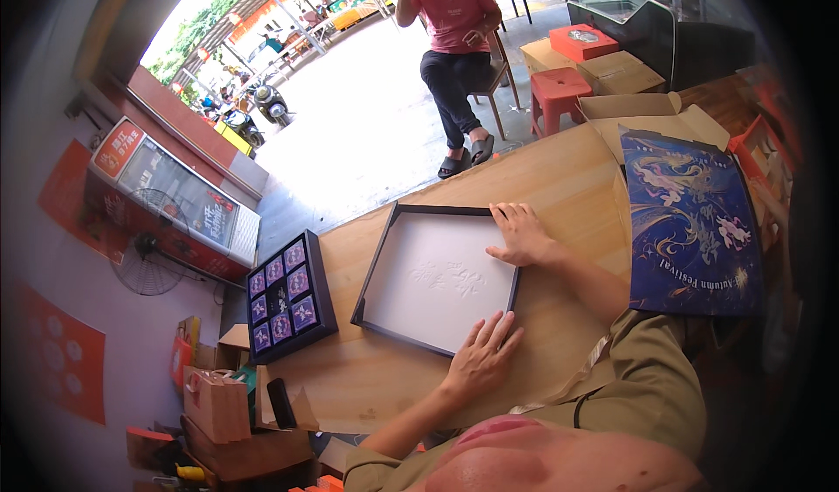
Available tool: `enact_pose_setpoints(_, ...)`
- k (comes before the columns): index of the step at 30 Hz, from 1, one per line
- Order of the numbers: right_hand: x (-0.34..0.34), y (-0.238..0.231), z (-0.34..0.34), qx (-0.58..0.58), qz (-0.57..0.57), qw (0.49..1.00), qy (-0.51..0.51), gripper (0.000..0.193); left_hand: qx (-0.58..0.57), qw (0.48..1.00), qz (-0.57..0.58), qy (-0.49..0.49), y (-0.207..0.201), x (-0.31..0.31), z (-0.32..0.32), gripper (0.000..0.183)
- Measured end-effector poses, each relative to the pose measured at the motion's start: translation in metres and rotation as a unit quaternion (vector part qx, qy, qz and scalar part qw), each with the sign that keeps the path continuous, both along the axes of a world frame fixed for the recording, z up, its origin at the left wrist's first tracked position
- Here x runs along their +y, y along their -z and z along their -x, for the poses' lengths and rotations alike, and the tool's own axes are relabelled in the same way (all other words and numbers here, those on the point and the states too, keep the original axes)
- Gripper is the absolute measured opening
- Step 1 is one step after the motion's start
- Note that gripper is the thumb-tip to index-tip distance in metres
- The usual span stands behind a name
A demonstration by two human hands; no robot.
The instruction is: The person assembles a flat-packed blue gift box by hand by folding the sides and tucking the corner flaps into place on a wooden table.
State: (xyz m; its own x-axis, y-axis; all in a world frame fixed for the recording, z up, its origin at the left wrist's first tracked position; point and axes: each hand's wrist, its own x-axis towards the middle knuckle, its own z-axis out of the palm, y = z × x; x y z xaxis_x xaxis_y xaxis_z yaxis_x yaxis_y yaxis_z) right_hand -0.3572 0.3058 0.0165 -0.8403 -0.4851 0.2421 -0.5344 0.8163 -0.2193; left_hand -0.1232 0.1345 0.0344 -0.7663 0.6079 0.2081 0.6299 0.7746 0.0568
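Note:
A large square box lid (437, 273) lies with its white inner side up on the wooden table, its dark blue rim standing round it. Embossed marks show in its middle. My left hand (485, 356) rests flat with fingers outstretched over the near right part of the rim. At the far right corner, my right hand (522, 237) lies over the edge, thumb apart from the fingers. Neither hand is closed on anything. To the left of the lid sits a dark blue box (284, 295) with several small purple patterned packs in compartments.
A dark blue decorated bag or sheet (690, 225) stands at the right table edge, before open cardboard boxes (655, 118). A black phone-like object (280, 403) lies at the near left. Beyond the table (577, 177), a person (454, 55) sits near a red stool (557, 99).

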Motion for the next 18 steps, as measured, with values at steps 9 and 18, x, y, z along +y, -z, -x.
enact_pose_setpoints(9,0.003,0.007,0.005,0.03,0.012,0.999,-0.025,0.087,-0.037,0.998,-0.049,-0.001,-0.009,0.001,-0.002,0.05)
enact_pose_setpoints(18,0.007,0.007,0.012,-0.007,0.043,0.998,-0.054,0.087,-0.013,0.997,-0.072,0.035,0.005,-0.005,0.004,0.044)
